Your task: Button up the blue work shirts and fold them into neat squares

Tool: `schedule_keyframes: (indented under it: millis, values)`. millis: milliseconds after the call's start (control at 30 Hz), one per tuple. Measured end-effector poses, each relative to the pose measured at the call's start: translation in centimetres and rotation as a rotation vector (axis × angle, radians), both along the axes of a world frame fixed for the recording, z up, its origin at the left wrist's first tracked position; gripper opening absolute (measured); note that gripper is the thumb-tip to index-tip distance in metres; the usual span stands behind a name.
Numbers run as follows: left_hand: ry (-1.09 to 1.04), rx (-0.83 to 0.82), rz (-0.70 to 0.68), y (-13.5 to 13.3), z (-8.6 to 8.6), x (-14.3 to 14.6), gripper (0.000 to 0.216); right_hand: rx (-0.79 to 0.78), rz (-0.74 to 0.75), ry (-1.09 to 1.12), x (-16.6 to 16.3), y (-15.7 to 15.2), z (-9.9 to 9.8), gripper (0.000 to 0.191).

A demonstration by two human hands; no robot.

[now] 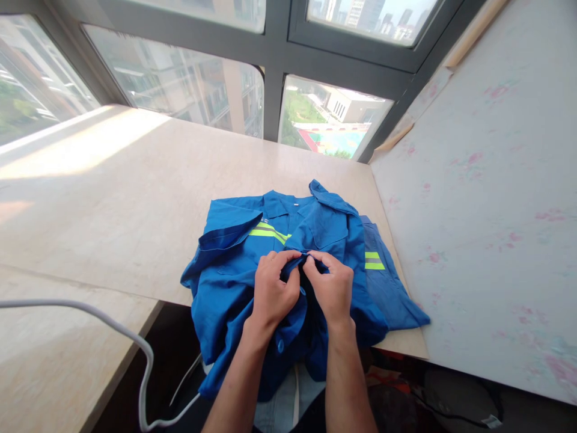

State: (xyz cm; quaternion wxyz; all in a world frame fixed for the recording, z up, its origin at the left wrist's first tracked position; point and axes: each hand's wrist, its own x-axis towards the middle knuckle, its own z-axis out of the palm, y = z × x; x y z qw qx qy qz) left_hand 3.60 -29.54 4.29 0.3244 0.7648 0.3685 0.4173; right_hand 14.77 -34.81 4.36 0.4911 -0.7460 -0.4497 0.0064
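Note:
A blue work shirt [234, 270] with yellow-green reflective stripes lies on the pale table [126, 198], its lower part hanging over the near edge. My left hand [273, 288] and my right hand [331, 285] meet at the shirt's front opening below the collar. Both pinch the two front edges of the fabric together with fingers curled. A second blue piece with a reflective stripe [378, 264] lies under the shirt at the right.
A white cable [135, 349] curves over the lower left table part and down. A stained white wall panel [487, 210] stands along the table's right side. Windows [193, 84] run behind the table's far edge.

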Motion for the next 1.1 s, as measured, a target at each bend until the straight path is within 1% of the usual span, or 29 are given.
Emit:
schedule_keyframes:
  millis: [100,167,300,533,700,900,1000,1100]
  values:
    - [0.011,0.001,0.01,-0.1,0.2,0.0,0.018,-0.047,0.021,0.143,0.2,-0.3,0.4,0.017]
    - [0.033,0.01,0.02,-0.2,0.2,0.1,0.014,-0.064,0.047,0.201,0.3,-0.6,0.7,0.017]
    - [0.046,0.035,0.045,-0.1,-0.2,0.2,0.013,-0.031,0.112,0.219,0.6,-1.1,0.9,0.018]
    - [0.072,0.102,0.0,0.0,-0.5,0.2,0.012,-0.023,0.152,0.307,0.4,-1.3,0.7,0.02]
    - [0.113,0.133,-0.008,0.0,-0.5,0.2,0.014,-0.03,0.158,0.3,0.3,-1.2,0.5,0.021]
    - [0.181,0.148,-0.068,0.1,-0.2,-0.1,0.017,-0.047,0.144,0.232,0.5,-1.5,-0.1,0.019]
    - [0.19,0.136,-0.061,0.1,-0.2,-0.1,0.017,-0.044,0.134,0.215,0.3,-1.5,0.0,0.02]
    - [0.192,0.107,-0.041,0.1,-0.2,0.0,0.016,-0.03,0.155,0.185,0.1,-1.4,0.4,0.019]
